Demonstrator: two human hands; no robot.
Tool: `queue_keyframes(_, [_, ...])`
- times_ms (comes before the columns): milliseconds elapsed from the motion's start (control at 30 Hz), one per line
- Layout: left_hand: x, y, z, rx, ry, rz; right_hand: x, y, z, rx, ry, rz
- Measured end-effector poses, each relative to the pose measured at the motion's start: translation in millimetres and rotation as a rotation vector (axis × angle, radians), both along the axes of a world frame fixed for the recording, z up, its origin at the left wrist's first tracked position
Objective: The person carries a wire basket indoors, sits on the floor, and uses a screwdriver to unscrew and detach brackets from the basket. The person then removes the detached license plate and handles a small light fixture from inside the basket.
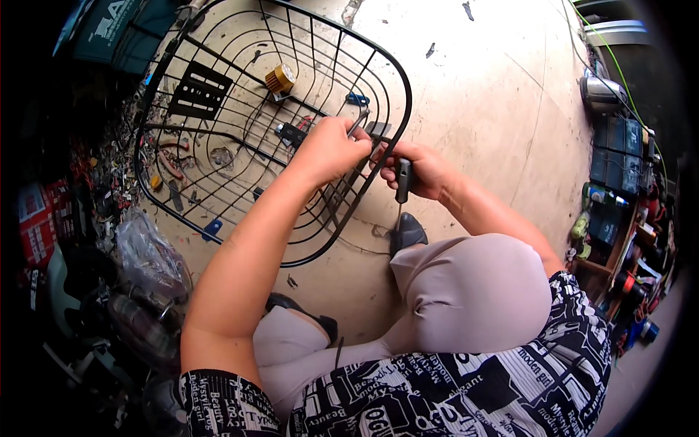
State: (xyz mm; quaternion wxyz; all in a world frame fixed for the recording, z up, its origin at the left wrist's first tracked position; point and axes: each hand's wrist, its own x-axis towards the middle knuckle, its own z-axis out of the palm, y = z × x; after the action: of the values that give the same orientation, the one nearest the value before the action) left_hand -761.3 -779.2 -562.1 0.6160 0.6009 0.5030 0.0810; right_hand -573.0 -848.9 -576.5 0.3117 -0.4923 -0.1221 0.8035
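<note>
Right hand [429, 175] gripped a screwdriver [404, 178] by its black handle, shaft toward six o'clock, while the left hand [336, 151], closed around a slim metal piece [360, 121], was at the side of a black wire basket [401, 65] at eleven o'clock. Beneath spread a pale, stained floor [480, 95], littered with scraps [173, 166] toward ten. A crumpled plastic bag [149, 251] lay at nine; a cluttered wooden shelf [628, 244] stood at three.

Left arm [251, 247] stretched forward, left hand [335, 149] fingers bent; right hand [426, 173] curled, near left hand.
</note>
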Motion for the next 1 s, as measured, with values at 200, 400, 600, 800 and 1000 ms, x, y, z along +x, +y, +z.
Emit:
queue_keyframes(200, [1.9,2.3,3.7,-0.015,-0.024,-0.016,4.3,-1.6,-6.3,0.084,-0.118,-0.002])
queue_keyframes(400, [-0.9,-0.6,12.4,-0.072,-0.076,0.026,-2.7,-0.3,-0.9,-0.067,-0.010,-0.048])
queue_keyframes(600, [2.1,-0.1,12.3,-0.077,-0.093,0.018,2.9,-4.0,-3.9,-0.048,-0.006,-0.097])
queue_keyframes(800, [1.4,1.2,4.0,0.006,-0.022,0.011,-2.6,0.0,1.5,-0.124,0.030,-0.074])
queue_keyframes(1000, [1.4,-0.1,1.9,0.021,-0.014,0.008,0.5,-1.8,-0.4,-0.095,0.005,-0.108])
